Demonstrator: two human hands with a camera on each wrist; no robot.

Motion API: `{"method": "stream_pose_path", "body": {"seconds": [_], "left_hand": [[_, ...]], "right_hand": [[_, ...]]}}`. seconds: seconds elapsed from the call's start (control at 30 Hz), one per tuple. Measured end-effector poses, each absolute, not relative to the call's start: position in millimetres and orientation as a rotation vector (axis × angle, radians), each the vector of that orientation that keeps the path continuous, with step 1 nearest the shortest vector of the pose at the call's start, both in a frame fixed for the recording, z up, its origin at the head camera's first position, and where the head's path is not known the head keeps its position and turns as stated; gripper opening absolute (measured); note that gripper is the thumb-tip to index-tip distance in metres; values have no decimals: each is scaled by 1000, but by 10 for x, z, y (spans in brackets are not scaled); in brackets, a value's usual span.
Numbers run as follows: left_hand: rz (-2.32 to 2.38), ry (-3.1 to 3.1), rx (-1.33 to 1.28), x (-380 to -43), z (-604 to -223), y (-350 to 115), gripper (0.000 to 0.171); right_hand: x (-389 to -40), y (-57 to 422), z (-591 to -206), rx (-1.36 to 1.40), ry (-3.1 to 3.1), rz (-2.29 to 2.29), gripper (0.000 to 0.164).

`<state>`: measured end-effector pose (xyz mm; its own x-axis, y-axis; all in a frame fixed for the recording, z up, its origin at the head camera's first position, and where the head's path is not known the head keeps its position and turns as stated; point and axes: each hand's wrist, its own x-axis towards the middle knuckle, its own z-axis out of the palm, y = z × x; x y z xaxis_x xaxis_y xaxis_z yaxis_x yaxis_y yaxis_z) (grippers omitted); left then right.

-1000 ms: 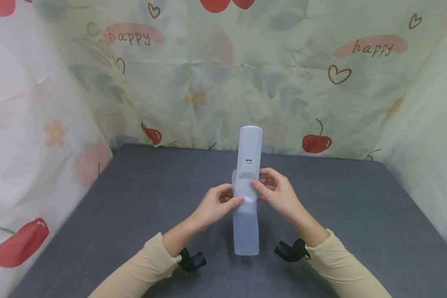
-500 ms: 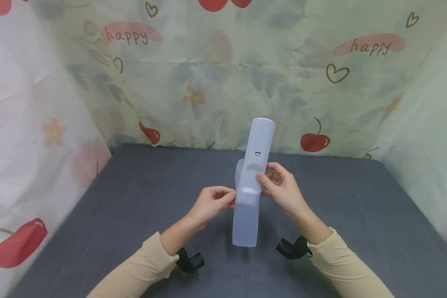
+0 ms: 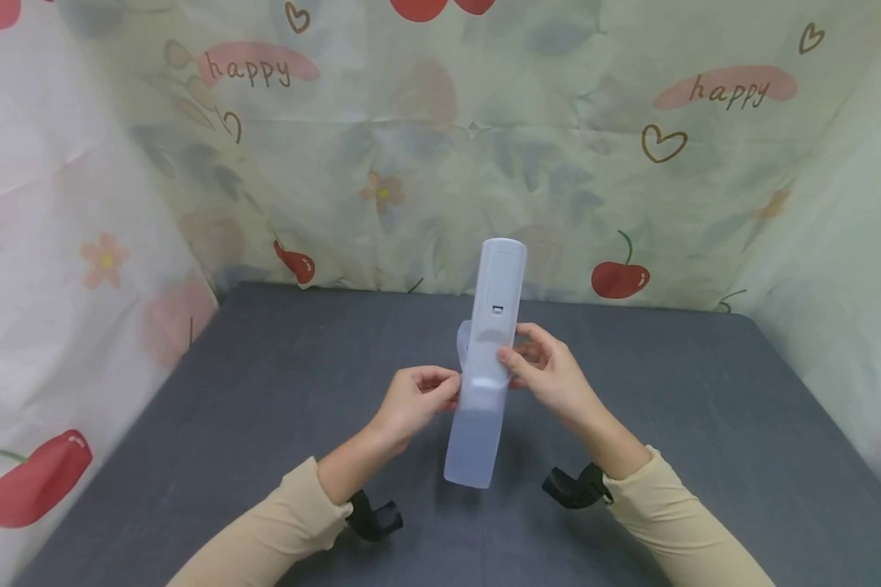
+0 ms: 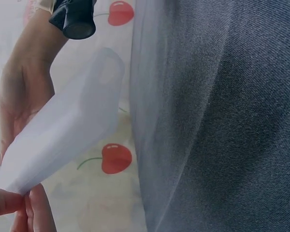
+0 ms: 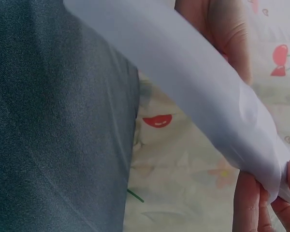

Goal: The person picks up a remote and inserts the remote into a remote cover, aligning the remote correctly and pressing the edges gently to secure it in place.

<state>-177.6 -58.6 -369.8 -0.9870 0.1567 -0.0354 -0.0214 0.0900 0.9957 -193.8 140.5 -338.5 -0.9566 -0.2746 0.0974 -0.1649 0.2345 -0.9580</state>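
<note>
A long white plastic device (image 3: 495, 285) with a small dark port stands tilted over the table in the head view, its top leaning slightly right. Its lower part (image 3: 475, 444) looks bluish and translucent, and a translucent piece (image 3: 463, 338) shows behind its left edge. My right hand (image 3: 551, 371) grips the device's middle from the right, thumb on the near face and fingers behind. From the left, my left hand (image 3: 414, 403) pinches its edge between thumb and fingertips. In the left wrist view, the white body (image 4: 67, 125) rises from the pinching fingertips (image 4: 41, 208).
A dark grey cloth-covered table (image 3: 301, 342) lies below the hands. Patterned curtains (image 3: 440, 147) with cherries and hearts stand behind and at both sides. Black wrist mounts (image 3: 374, 518) hang under both forearms.
The left thumb has moved off the device's near face to its left edge. The device swung right and up, then came partly back left and down, its bottom shifting left.
</note>
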Motion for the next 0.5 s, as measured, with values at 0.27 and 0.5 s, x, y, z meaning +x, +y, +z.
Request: {"method": "stream_pose_path", "body": {"seconds": [0.27, 0.5], "left_hand": [[2022, 2238, 122, -1762, -3663, -562, 18], [1981, 2256, 127, -1745, -3670, -562, 20]], "right_hand": [[-1944, 1431, -3398, -453, 2397, -1795, 41], [-1940, 1431, -3407, -474, 2392, -1761, 43]]}}
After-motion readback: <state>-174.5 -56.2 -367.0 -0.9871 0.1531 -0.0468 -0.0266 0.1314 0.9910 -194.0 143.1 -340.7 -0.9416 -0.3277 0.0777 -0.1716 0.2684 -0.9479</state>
